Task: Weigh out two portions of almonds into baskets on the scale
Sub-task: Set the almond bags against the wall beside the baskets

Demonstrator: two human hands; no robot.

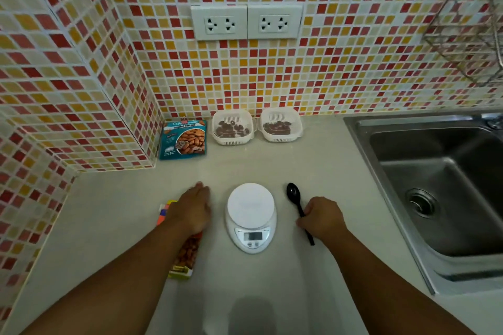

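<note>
A white digital scale (250, 216) stands on the counter between my hands, its round platform bare. My left hand (192, 208) lies flat, fingers straight, on a clear bag of almonds (186, 254) left of the scale. My right hand (321, 216) grips the handle of a black spoon (294, 193) lying right of the scale. Two white baskets stand at the back wall, the left basket (232, 128) and the right basket (281, 125), each with dark almonds inside.
A blue packet of roasted almonds (185, 140) leans at the back left corner. A steel sink (441, 185) fills the right side. Tiled walls close the back and left. Two sockets (246, 23) sit on the back wall, a wire rack (471, 30) hangs upper right.
</note>
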